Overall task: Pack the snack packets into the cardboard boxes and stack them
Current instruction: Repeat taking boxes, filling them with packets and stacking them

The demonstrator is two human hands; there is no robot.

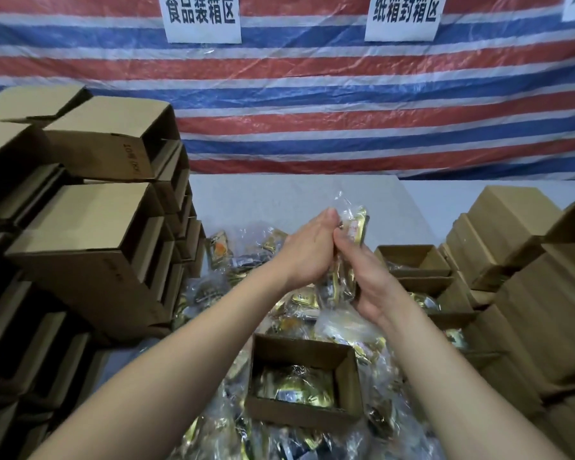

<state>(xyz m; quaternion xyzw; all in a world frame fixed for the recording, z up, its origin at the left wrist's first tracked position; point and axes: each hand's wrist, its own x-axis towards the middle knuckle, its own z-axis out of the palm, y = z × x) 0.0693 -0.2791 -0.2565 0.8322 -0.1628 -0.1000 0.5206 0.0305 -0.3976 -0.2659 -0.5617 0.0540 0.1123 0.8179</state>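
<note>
Both my hands hold a bundle of gold-and-clear snack packets (354, 227) upright above the table. My left hand (307, 252) presses against its left side, thumb at the top. My right hand (367, 277) grips it from the right and below. Directly beneath, near me, stands an open cardboard box (304, 350) with a few gold packets lying in its bottom. A loose heap of snack packets (233, 280) covers the table around the box.
Empty open boxes (90, 234) are stacked on their sides at the left. Closed cardboard boxes (528, 293) are piled at the right, with two open boxes (412, 257) holding packets beside them. A white table (279, 197) ends at a striped tarp wall (312, 111).
</note>
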